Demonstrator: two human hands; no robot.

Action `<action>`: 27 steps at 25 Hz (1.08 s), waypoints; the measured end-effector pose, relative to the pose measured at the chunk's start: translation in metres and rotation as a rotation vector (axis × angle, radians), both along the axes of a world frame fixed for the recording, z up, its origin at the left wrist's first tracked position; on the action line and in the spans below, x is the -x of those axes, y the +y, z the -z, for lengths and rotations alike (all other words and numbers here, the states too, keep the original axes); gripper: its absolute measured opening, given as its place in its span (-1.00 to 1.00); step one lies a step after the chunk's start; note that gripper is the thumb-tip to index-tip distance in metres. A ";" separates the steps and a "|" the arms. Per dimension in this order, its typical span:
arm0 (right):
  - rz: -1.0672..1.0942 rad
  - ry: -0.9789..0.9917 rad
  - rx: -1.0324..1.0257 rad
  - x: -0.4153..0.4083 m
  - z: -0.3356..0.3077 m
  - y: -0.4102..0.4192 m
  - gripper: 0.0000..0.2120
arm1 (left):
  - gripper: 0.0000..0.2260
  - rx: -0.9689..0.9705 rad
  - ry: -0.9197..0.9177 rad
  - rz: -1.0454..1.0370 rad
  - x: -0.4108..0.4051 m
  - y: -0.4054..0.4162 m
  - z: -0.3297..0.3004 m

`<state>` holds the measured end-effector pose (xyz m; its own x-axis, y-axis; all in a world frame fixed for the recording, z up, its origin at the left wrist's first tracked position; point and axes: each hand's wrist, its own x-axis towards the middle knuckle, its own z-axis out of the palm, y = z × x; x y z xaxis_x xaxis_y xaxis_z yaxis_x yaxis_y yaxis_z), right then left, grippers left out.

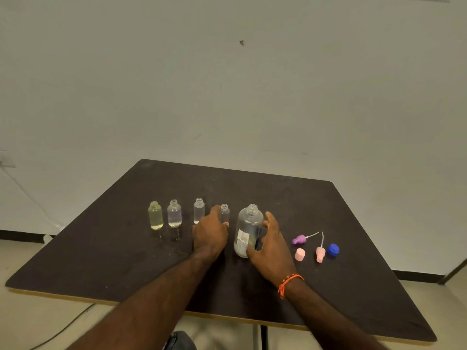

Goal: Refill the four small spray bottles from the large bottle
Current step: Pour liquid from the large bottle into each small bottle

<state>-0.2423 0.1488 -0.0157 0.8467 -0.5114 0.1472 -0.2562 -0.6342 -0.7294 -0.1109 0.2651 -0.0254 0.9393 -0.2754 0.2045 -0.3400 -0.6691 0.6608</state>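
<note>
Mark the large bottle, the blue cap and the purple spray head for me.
large bottle [247,232]: head view, on its clear body by the label.
blue cap [333,249]: head view, on the cap's side.
purple spray head [299,239]: head view, on its purple body, not the tube.

Table top [101,248]: dark brown-black, faintly scuffed, with a pale yellowish edge band along the near side. Wall [227,84]: plain off-white with a black skirting strip. Far-left small bottle [155,215]: clear with a yellow-green tint. Second small bottle [174,214]: clear, yellowish at the base. Third small bottle [199,210] and fourth small bottle [225,212]: clear, colourless. Large bottle [248,231]: clear, bearing a white label with dark print. To the right: purple spray head [299,239], pink cap [300,254], pink spray head [320,254], blue cap [333,249]. Wrist band [288,282] on the right arm: orange with darker flecks.
</note>
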 end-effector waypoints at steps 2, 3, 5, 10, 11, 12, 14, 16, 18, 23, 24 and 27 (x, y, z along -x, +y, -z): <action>-0.002 -0.002 -0.020 -0.003 0.000 -0.001 0.00 | -0.61 -0.021 -0.016 -0.026 -0.002 -0.005 -0.001; -0.001 -0.006 -0.023 -0.004 0.000 -0.001 -0.01 | -0.61 -0.034 -0.022 -0.036 -0.003 -0.007 -0.001; -0.001 -0.021 -0.020 -0.006 0.000 0.000 -0.05 | -0.61 -0.058 -0.031 -0.054 -0.005 -0.010 -0.001; -0.014 -0.013 -0.017 -0.006 -0.004 0.002 -0.10 | -0.57 -0.048 -0.022 -0.017 -0.007 -0.008 0.000; -0.012 -0.010 -0.011 -0.005 -0.006 0.002 -0.10 | -0.53 -0.049 -0.014 -0.021 -0.007 -0.008 0.001; -0.007 -0.011 0.001 -0.004 -0.007 0.002 -0.11 | -0.51 -0.046 -0.009 -0.030 -0.006 -0.006 0.000; 0.001 -0.019 0.034 0.000 -0.012 0.004 -0.18 | -0.54 -0.030 -0.009 -0.030 -0.002 -0.002 -0.001; 0.005 -0.007 0.066 0.003 -0.017 0.007 -0.23 | -0.63 -0.016 -0.043 -0.006 0.007 0.006 -0.007; 0.015 0.012 0.080 0.008 -0.023 0.009 -0.21 | -0.60 -0.013 -0.068 0.021 0.015 0.017 -0.017; 0.006 0.038 0.053 0.020 -0.037 0.014 -0.35 | -0.33 0.011 0.043 0.246 0.015 0.047 -0.025; 0.010 0.048 0.048 0.021 -0.038 0.015 -0.37 | -0.25 -0.007 0.071 0.305 0.013 0.051 -0.022; 0.025 0.069 0.026 0.022 -0.038 0.019 -0.38 | -0.12 -0.038 0.100 0.368 0.017 0.055 -0.018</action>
